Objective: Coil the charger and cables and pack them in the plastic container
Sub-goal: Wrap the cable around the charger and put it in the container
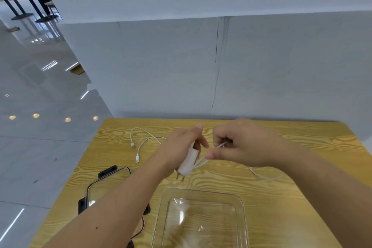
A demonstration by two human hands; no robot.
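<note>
Charger (188,164) clamped in left hand (181,147) fingers, right hand (241,145) fingers pinching its cable (203,159)

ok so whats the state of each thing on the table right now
charger: held in left hand, prongs pointing down
charger cable: pinched by right hand, tail trailing on the table
second cable: loose, uncoiled on the table
plastic container: open, empty
lid: off, lying left of container

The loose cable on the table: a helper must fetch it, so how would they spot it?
On the wooden table, look at the far left corner, beyond the lid. The loose white cable lies there untouched, both plugs bare, unlike the one in the hands.
</note>
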